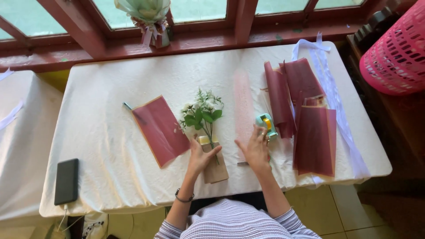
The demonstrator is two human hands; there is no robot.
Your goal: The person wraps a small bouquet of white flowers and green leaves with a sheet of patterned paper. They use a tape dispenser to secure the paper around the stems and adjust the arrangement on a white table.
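**Two hands, one sprig**

Left hand gripping brown paper under one green sprig, table centre. Right hand flat, fingers spread, beside one tape dispenser. Several maroon sheets right; one phone left.

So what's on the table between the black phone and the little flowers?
In the head view, one dark red paper sheet lies between the phone and the flower sprig, which the left hand holds; otherwise only white tablecloth.
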